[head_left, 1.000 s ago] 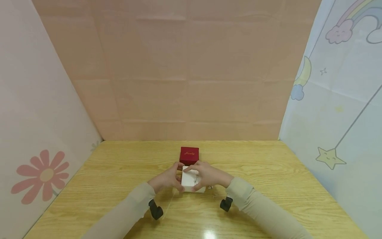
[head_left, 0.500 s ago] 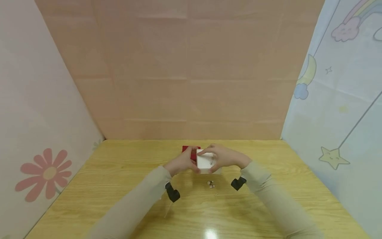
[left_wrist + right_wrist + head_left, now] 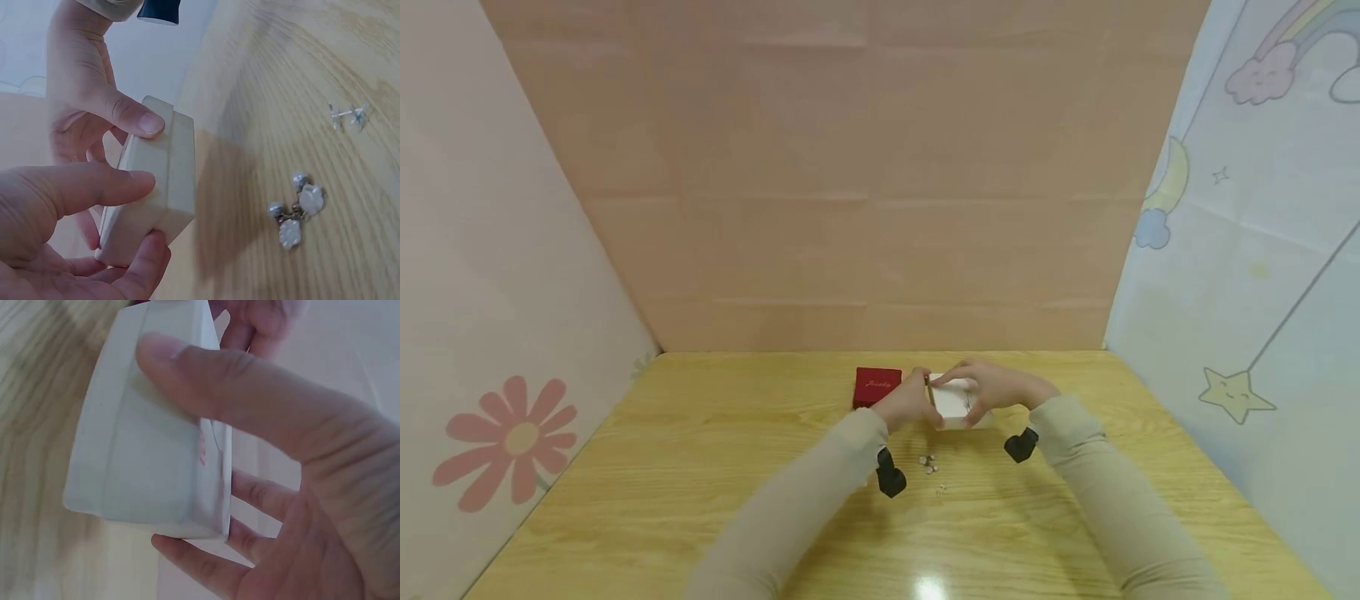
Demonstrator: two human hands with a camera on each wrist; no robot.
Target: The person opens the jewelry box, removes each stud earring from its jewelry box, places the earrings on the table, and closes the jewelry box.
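Note:
Both hands hold a small white box [image 3: 953, 402] over the table, right of the red box. My left hand [image 3: 912, 402] grips its left end, thumb on the near side and fingers beneath, as the left wrist view shows. My right hand [image 3: 1000, 387] spans the box from the other end; in the right wrist view its thumb [image 3: 206, 381] presses the long side. A seam runs along the box [image 3: 165, 169] near its lower edge. Fine thread-like lines show on its face. A pair of earrings [image 3: 297, 212] with white flower-shaped pieces and silvery balls lies below the hands.
The red box [image 3: 877, 385] with gold lettering stands at the back, just left of the left hand. Small silvery studs [image 3: 349, 115] lie nearer the front than the flower earrings. The wooden table [image 3: 715, 417] meets a tan backdrop [image 3: 865, 208] behind.
Both hands have carried the white box right and away from the body, from in front of the red box to its right. The earrings, partly hidden before, are now uncovered.

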